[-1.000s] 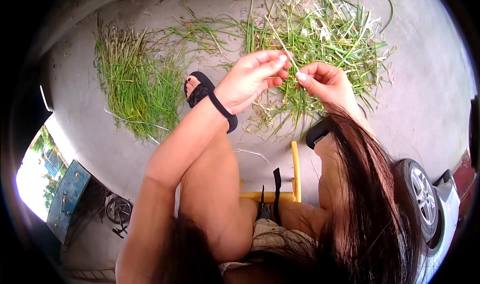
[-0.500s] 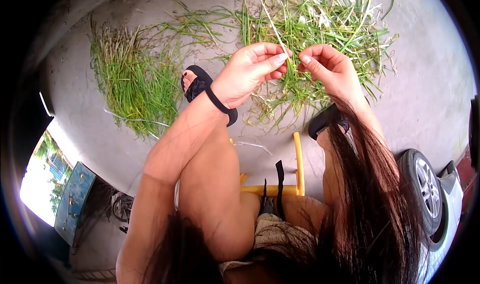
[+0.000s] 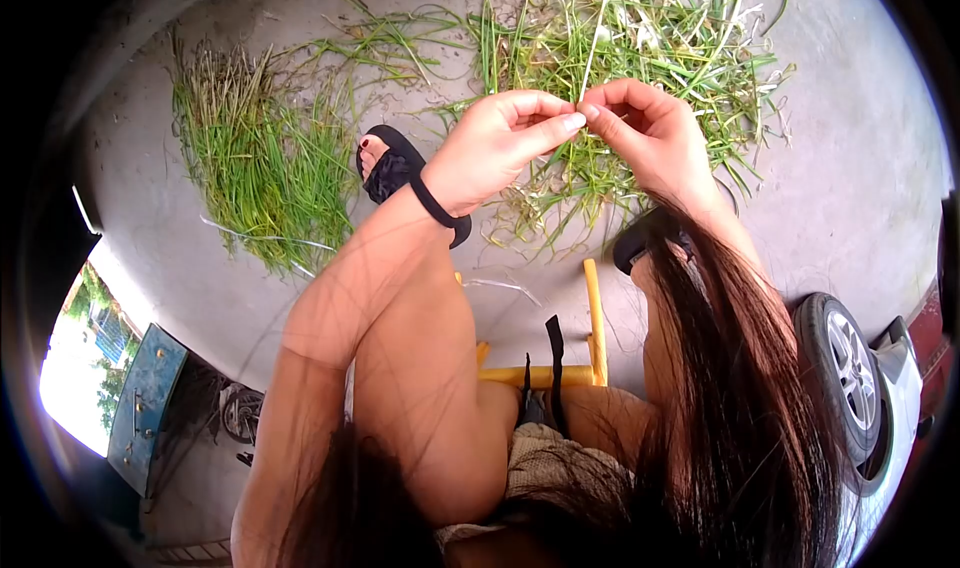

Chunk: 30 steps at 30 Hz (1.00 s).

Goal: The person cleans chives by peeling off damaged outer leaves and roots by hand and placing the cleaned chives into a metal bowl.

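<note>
Thumb and finger of my left hand (image 3: 497, 140) are closed in a pinch on a thin stalk (image 3: 594, 52), pale and whitish at its upper part. My right hand (image 3: 657, 138) pinches at the same spot, its fingertips meeting those of the left. The stalk points up and slightly right from between the fingertips; its lower part is hidden by the fingers. Just behind both hands spreads a loose heap of green and pale leafy stalks (image 3: 690, 63) on the floor. A black band (image 3: 438, 208) circles my left wrist.
A tidier bunch of green stalks (image 3: 265, 168) lies on the grey concrete floor (image 3: 850, 168) at left. Black sandals (image 3: 392, 173) are on my feet. Between my legs stands a yellow frame (image 3: 595, 318). A car wheel (image 3: 845, 373) is at right, a blue panel (image 3: 150, 408) at lower left.
My right hand has moved left until its fingertips meet my left hand's at the stalk. The stalk's upper end has swung from leaning left to leaning slightly right.
</note>
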Each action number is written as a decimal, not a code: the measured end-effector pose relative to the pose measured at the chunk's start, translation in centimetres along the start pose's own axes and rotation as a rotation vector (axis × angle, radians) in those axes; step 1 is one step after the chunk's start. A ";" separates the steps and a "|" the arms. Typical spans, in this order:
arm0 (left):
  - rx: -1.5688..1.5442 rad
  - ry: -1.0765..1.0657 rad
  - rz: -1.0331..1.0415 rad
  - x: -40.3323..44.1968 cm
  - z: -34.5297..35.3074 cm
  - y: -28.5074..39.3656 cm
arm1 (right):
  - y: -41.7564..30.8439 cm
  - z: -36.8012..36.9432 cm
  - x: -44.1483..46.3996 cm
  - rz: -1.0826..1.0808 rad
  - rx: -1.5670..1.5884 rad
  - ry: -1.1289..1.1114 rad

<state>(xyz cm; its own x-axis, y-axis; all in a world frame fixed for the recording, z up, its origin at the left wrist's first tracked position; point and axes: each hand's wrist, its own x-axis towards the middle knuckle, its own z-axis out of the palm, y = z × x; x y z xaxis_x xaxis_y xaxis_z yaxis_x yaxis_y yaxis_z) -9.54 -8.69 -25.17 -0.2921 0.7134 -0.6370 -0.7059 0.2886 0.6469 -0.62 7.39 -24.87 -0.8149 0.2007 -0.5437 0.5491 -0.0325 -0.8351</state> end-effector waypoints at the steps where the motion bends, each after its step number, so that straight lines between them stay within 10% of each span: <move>1: 0.018 -0.002 0.007 0.1 -0.1 -0.1 | -0.1 0.0 -0.1 0.004 -0.003 -0.009; 30: 0.113 0.003 0.031 0.2 -0.2 -0.5 | 0.0 0.6 -0.3 -0.274 -0.355 0.102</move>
<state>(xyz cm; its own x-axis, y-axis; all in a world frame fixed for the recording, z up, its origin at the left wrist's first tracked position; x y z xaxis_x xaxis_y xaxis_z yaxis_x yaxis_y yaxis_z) -9.33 -8.79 -25.73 -0.3148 0.7210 -0.6173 -0.6196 0.3366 0.7091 -0.46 6.71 -24.78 -0.9262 0.2510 -0.2814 0.3603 0.3687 -0.8569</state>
